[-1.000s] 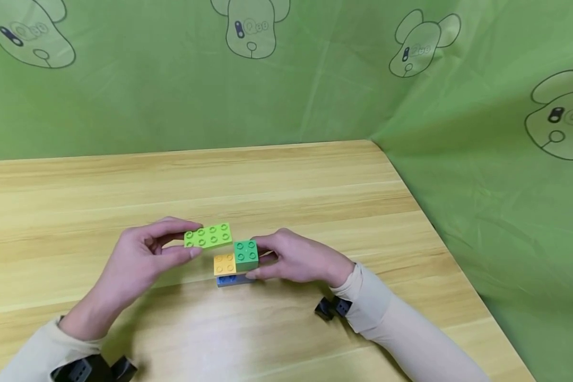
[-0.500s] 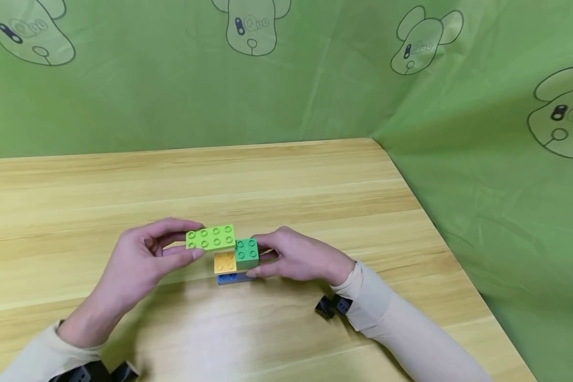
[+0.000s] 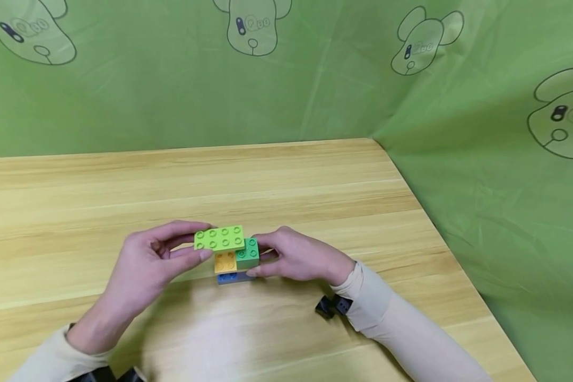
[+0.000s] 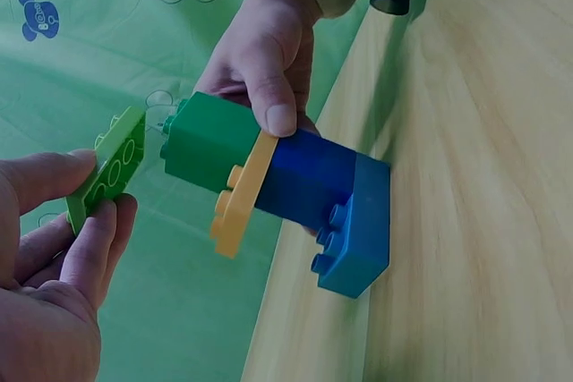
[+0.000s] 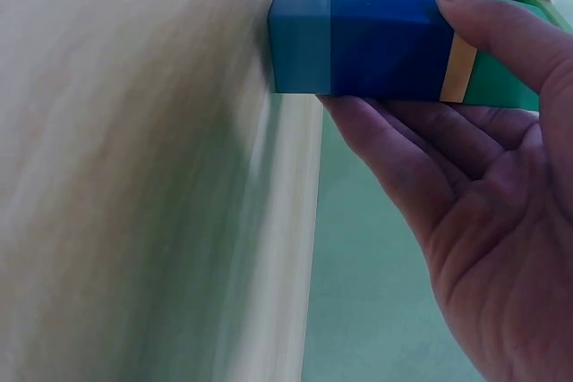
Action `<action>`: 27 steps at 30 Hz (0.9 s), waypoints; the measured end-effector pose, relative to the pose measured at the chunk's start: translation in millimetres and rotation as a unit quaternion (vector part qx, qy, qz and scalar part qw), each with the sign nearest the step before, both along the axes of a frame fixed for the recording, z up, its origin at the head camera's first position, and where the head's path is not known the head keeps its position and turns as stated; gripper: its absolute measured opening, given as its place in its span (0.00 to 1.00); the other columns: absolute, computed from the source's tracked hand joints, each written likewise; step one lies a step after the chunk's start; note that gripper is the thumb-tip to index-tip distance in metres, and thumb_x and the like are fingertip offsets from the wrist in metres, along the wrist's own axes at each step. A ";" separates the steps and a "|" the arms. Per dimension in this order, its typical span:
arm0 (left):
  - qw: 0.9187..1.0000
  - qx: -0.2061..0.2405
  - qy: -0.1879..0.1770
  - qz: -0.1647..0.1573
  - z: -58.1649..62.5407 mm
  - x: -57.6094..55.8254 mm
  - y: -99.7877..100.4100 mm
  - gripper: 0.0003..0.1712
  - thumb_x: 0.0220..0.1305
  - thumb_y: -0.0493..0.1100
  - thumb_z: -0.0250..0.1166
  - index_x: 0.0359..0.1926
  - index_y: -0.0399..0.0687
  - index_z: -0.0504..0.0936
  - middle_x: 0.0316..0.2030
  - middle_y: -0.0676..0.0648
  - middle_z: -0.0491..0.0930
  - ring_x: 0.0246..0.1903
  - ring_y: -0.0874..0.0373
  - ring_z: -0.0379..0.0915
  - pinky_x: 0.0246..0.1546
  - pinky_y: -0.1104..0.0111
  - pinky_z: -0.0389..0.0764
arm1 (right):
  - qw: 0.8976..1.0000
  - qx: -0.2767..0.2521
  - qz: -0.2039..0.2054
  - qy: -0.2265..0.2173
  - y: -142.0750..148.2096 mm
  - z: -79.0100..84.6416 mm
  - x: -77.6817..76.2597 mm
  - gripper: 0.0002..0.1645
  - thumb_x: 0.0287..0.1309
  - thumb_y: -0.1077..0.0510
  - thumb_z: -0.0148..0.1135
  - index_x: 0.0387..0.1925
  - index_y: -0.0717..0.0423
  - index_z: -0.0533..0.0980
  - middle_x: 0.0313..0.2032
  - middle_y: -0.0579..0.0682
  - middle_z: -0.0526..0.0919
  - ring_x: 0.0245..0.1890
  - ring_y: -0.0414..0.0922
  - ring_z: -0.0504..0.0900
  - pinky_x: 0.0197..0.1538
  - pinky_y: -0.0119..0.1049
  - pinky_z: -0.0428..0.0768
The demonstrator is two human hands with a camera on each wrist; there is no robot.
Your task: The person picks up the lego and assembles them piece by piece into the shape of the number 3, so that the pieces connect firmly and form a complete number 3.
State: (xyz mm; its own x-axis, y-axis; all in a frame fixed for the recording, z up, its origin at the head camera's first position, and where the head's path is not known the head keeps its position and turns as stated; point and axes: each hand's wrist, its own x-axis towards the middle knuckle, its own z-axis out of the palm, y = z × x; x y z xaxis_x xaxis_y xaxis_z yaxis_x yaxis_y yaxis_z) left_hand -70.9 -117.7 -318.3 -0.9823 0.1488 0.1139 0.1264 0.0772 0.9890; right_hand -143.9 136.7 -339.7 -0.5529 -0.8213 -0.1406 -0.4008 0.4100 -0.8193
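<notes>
My left hand [image 3: 145, 262] pinches a thin lime-green toy building brick [image 3: 219, 239] by its left end, studs up. In the left wrist view, the lime-green brick [image 4: 109, 165] is apart from the stack, facing the studs of a green brick [image 4: 213, 142]. My right hand [image 3: 303, 257] grips the stack from the right, its thumb at the seam by the thin orange brick [image 4: 243, 199]. Below the orange one come a dark blue brick [image 4: 309, 176] and a lighter blue brick [image 4: 355, 234] at the table. From the head, the lime-green brick overlaps part of the green brick [image 3: 248, 253].
The wooden table [image 3: 291, 180] runs back to a green cloth [image 3: 172, 106] with printed bear heads, which also hangs along the right side. Black wrist cameras [image 3: 333, 306] sit on both sleeves.
My left hand has moved right with the lime-green brick, which now overlaps more of the orange and green bricks in the head view. My right hand and the stack have stayed in place.
</notes>
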 end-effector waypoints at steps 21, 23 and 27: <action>0.999 0.021 0.002 -0.035 -5.6 -1.7 12.9 0.23 0.54 0.28 0.73 0.52 0.31 0.80 0.44 0.37 0.81 0.39 0.48 0.83 0.42 0.63 0.83 | 1.000 -0.002 0.003 0.026 0.5 -1.8 -0.2 0.25 0.61 0.56 0.68 0.58 0.58 0.76 0.49 0.45 0.84 0.48 0.34 0.81 0.54 0.30 0.78; 0.999 0.015 -0.004 -0.031 -5.0 -1.9 13.9 0.22 0.53 0.29 0.73 0.51 0.33 0.81 0.44 0.38 0.82 0.39 0.48 0.83 0.41 0.63 0.83 | 1.000 -0.001 0.002 0.023 0.4 -1.6 0.0 0.26 0.61 0.56 0.69 0.58 0.59 0.75 0.49 0.46 0.84 0.48 0.34 0.81 0.54 0.30 0.77; 1.000 -0.010 -0.017 -0.019 -3.3 -1.8 15.3 0.22 0.53 0.33 0.75 0.51 0.36 0.82 0.43 0.41 0.83 0.40 0.48 0.83 0.39 0.63 0.84 | 1.000 -0.003 -0.001 0.012 0.2 -1.3 0.7 0.27 0.61 0.57 0.69 0.60 0.61 0.74 0.51 0.48 0.83 0.49 0.34 0.81 0.54 0.30 0.77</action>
State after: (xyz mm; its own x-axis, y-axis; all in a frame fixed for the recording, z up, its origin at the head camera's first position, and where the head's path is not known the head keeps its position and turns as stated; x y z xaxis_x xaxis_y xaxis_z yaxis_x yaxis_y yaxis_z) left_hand -72.7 -102.4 -321.6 -0.9791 0.1878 0.0779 0.0967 0.0929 0.9910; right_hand -143.2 136.9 -340.9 -0.5581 -0.8207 -0.1222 -0.4195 0.4062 -0.8118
